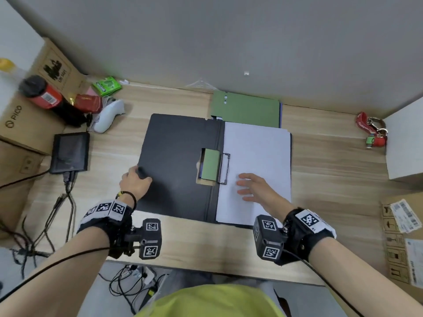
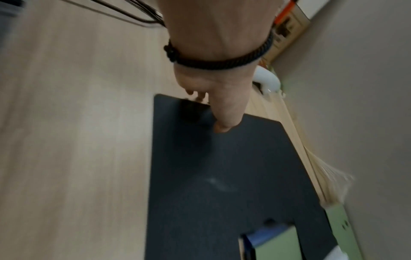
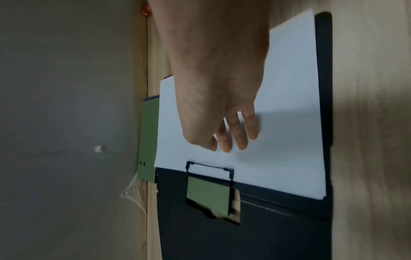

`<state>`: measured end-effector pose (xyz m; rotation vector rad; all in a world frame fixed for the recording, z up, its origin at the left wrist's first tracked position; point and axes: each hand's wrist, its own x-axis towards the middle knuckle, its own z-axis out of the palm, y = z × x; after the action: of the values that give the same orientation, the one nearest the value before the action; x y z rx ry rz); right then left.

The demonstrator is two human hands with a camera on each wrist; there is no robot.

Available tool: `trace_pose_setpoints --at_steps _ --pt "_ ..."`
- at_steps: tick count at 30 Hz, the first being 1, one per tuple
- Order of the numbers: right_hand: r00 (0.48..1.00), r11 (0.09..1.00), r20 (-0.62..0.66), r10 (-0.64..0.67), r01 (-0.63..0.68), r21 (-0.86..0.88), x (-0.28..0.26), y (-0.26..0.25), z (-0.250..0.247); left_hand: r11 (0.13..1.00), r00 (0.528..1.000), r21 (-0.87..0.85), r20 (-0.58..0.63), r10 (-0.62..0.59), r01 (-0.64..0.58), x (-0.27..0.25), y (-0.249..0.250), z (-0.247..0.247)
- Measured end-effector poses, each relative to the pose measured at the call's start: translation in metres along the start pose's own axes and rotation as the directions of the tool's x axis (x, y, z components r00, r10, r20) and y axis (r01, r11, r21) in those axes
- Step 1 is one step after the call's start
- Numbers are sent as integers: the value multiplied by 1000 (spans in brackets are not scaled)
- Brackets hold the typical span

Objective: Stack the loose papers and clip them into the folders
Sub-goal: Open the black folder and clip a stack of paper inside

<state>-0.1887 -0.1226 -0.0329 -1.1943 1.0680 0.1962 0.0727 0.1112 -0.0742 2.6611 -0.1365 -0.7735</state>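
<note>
Black folder: lies open and flat on the wooden counter, in the middle; its spine runs near to far, the left cover spread to the left, the right cover under the paper.
Papers: a white stack squared on the right cover, long axis running near to far, left edge along the spine, a thin black border of the cover showing at the right and near edges.
Clip: a black wire frame at the spine, lying over the left edge of the papers, long side parallel to the spine; a green panel sits just left of it in a cut-out of the left cover.
Left hand: grips the outer left edge of the left cover, thumb on top, fingers curled under the edge; the wrist view shows the thumb pressing the black surface.
Right hand: fingers straight and spread, holding nothing, over the near part of the papers; whether the fingertips touch the sheet I cannot tell.
Green folder: closed, flat, against the far wall, just beyond the black folder, long axis left to right.
</note>
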Motion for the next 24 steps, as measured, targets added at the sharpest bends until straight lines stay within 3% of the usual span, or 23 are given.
trace_pose_setpoints --at_steps 3,6,9,11,13,16,19,21,23,24 --pt "999 1000 25 -27 27 13 7 0 20 980 999 -199 44 1 7 -5 -25 -7" --pt "998 998 -15 -56 57 28 11 -2 32 901 1000 -433 25 -5 15 -16 -25 -24" --pt "997 994 -25 -73 75 86 10 -10 43 812 998 -582 5 70 -55 -32 -6 -63" --pt "997 991 7 -80 79 109 8 -18 53 752 981 -654 79 175 -82 -47 11 -95" --pt "994 990 56 -89 82 113 5 -25 60 728 917 -674 199 347 -129 -64 30 -119" --pt "983 983 155 -98 71 170 -7 -35 59 724 744 -664 387 545 -186 -89 62 -131" --pt "960 957 238 -145 76 279 -33 -53 48 708 563 -672 507 652 -214 -107 100 -114" --pt "945 935 256 -204 111 335 -54 -64 36 727 469 -641 577 669 -248 -114 123 -92" --pt "933 920 238 -270 177 351 -73 -68 18 765 422 -572 640 643 -298 -119 142 -66" --pt "929 911 218 -298 209 355 -80 -65 8 782 429 -533 654 623 -323 -121 150 -53"
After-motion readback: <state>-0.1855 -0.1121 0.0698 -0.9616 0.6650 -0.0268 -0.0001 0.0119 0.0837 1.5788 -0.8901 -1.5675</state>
